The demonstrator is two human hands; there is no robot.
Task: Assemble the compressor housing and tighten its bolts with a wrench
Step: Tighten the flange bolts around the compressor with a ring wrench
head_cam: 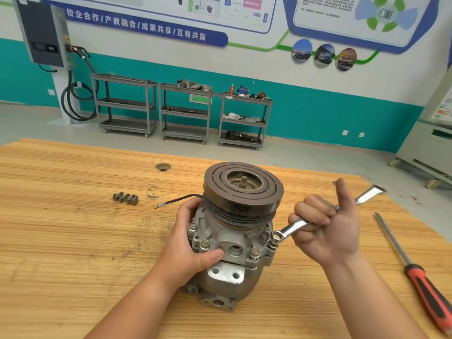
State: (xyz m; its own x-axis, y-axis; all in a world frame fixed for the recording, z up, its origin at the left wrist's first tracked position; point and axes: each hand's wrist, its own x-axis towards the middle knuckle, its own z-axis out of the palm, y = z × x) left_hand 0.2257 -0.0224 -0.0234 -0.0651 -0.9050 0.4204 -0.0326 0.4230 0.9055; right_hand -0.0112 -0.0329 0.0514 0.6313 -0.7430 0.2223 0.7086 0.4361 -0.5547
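Left hand (186,245) clasps the compressor (234,231) — right hand (325,228) grips the wrench (293,227) (ring on right-edge bolt (274,239)), screwdriver (425,285) apart.

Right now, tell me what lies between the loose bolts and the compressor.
Head view: the black wire from the compressor, its tip toward the loose bolts; otherwise bare wooden table.

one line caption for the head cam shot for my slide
Left hand steadies the upright compressor while the right hand holds a wrench on a housing bolt; spare bolts wait nearby.
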